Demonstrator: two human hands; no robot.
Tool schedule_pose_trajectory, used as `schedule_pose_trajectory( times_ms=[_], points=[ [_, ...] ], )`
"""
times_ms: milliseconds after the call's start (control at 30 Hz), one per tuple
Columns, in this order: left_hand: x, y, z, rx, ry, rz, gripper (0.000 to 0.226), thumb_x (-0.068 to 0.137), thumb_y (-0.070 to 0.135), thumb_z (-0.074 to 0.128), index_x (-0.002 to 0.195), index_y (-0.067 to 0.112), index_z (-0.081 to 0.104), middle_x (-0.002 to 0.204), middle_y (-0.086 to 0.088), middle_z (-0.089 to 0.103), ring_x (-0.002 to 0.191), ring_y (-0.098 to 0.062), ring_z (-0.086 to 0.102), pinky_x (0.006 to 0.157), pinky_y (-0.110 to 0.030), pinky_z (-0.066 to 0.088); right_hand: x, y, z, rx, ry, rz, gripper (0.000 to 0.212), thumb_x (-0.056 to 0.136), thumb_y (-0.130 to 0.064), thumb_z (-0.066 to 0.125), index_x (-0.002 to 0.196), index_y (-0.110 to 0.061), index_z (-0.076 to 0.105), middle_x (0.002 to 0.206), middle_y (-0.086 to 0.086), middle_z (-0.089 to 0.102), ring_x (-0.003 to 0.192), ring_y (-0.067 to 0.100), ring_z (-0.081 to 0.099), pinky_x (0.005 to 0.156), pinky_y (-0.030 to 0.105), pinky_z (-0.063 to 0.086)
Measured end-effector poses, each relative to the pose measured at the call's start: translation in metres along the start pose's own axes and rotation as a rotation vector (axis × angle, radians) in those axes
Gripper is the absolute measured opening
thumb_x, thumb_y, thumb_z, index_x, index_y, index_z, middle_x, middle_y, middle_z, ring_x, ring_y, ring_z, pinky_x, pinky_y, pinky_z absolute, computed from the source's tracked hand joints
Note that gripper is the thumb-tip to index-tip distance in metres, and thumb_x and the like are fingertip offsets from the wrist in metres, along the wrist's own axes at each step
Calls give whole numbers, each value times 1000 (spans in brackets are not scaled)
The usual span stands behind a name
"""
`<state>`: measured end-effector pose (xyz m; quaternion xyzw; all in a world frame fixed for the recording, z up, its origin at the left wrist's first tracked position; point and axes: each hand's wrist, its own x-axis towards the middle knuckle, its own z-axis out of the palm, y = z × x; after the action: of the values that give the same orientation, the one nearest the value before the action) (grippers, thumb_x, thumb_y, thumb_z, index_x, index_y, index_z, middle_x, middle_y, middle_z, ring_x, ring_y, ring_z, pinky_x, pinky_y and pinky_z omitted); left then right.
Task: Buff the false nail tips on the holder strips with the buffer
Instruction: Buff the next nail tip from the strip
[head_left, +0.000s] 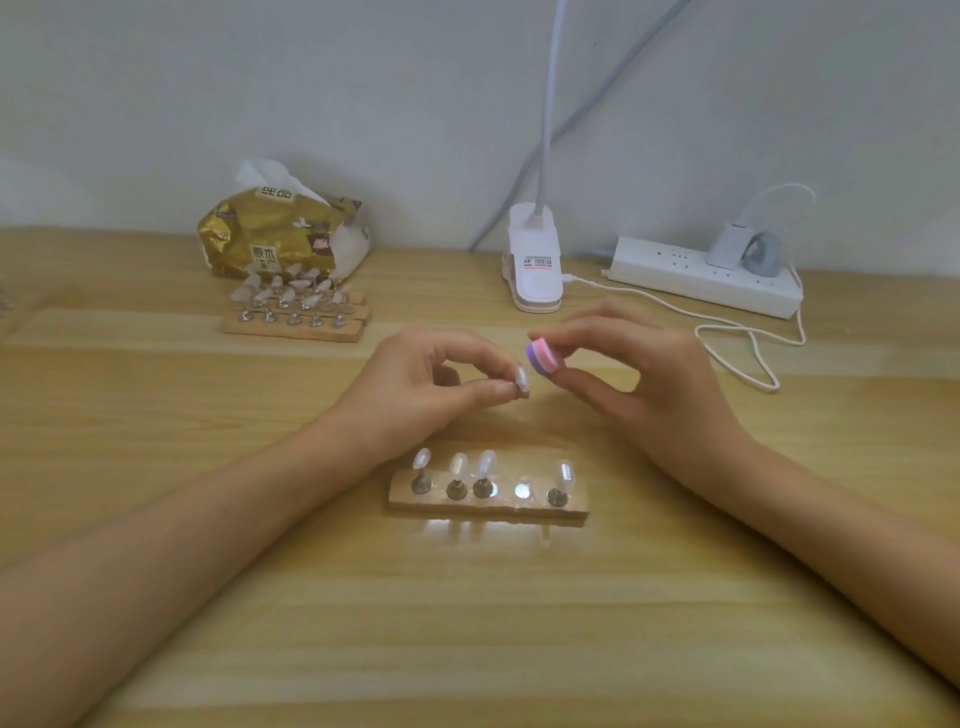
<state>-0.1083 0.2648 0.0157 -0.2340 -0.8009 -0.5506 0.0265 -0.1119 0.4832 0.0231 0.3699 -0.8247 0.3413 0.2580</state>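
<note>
A wooden holder strip (488, 506) lies near me on the table, carrying several clear nail tips on metal stands, with one bare magnet spot (522, 490) between them. My left hand (415, 384) pinches a stand with a clear nail tip (521, 378) above and behind the strip. My right hand (639, 374) grips a small buffer block (543, 354) striped pink, white and purple, held just right of that tip, a little apart from it.
More holder strips with nail tips (296, 312) sit at the back left before a gold tissue pack (280, 236). A white clip lamp (535, 265), a power strip (706, 275) and a looping white cable (748, 348) lie at the back right.
</note>
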Motion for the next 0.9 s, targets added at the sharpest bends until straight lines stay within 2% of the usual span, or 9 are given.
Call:
schedule_pose_trajectory(
  times_ms=[100,233,300,367,467,567,700,800,900],
  points=[
    [1,-1,0,20,10,-6,9,82,17,76,90,18,79,86,9,72,53,-7,43,50,-16,36,-1,-5,7,-28,1,-84,18,88,-6,76,106,-6,75,100,7,69,93,14,66,86,23,52],
    [0,-1,0,10,8,-8,6,82,17,76,85,22,79,85,11,71,49,-5,40,47,-11,34,-2,-2,2,8,8,9,14,89,-10,74,102,-5,76,98,6,70,90,12,66,84,28,53],
    [0,0,0,15,11,-7,8,80,22,77,87,19,79,83,12,71,50,-3,41,48,-12,34,-2,-6,4,-24,31,-79,15,88,-7,76,103,-4,75,99,7,70,92,12,66,85,23,52],
    [0,-1,0,17,24,-25,13,78,27,77,88,19,79,83,12,71,51,-6,41,49,-14,34,-2,-5,7,-33,-3,-88,14,87,-4,77,101,-4,75,98,7,69,91,12,65,85,22,52],
    [-1,0,0,8,16,-32,5,82,19,77,84,23,78,88,10,73,50,-7,39,48,-12,34,-2,-1,1,-30,17,-14,15,87,-5,76,102,-5,75,98,7,69,90,11,65,85,27,53],
    [0,0,0,15,31,-46,7,82,20,76,89,19,79,89,8,73,51,-9,38,48,-13,34,-2,-5,4,-38,34,-109,17,87,-5,76,104,-5,75,99,7,69,92,12,65,85,21,51],
    [-1,1,1,10,28,-40,4,83,18,76,85,21,78,89,8,73,48,-1,40,48,-10,34,-3,0,2,-42,12,-40,15,87,-4,76,102,-6,75,98,7,69,90,10,64,84,25,52],
    [-1,2,0,14,33,-46,5,83,20,77,88,20,78,88,9,73,49,-2,41,48,-10,34,-4,-2,5,-50,16,-115,17,86,-3,77,103,-5,75,99,7,68,92,12,65,84,20,51],
    [-1,1,0,-6,43,-53,4,82,23,77,81,27,77,87,8,73,51,-8,41,49,-13,35,-3,1,5,-36,-42,-29,11,88,-4,76,98,-6,75,96,6,68,88,14,66,82,29,53]
  ],
)
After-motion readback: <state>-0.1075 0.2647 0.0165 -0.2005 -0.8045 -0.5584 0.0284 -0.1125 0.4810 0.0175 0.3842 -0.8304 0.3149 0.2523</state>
